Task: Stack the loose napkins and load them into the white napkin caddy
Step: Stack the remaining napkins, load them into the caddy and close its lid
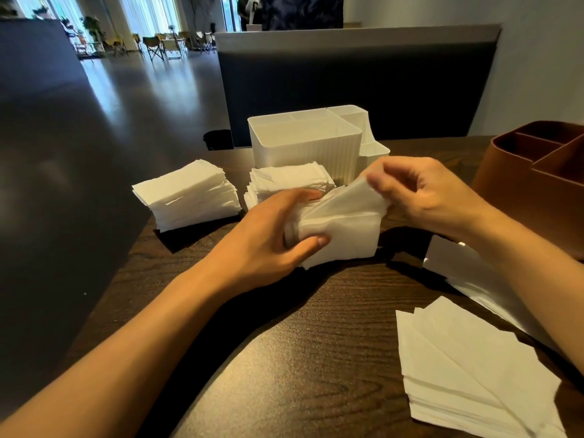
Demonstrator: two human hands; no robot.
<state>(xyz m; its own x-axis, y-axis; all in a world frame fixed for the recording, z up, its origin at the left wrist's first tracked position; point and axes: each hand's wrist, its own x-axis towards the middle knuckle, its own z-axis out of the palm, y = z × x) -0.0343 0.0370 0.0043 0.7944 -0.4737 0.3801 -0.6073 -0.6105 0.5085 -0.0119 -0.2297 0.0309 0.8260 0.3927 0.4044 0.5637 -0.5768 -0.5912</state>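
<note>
Daylight came from tall windows [142, 14] far behind the white caddy [305, 143], streaking glare over the dark floor [151, 86]. The wooden table [284, 358] showed a pale sheen nearer than the caddy. Hard shadows lay under the arms. The right hand [423, 194] was motion-blurred; the edges bowed.

Table [316, 358]: dark wood grain, satin sheen. Napkins [344, 229]: thin matt white paper, soft-textured. White napkin caddy [303, 150]: ribbed translucent plastic. Brown caddy [537, 184], right edge: smooth matt plastic.
</note>
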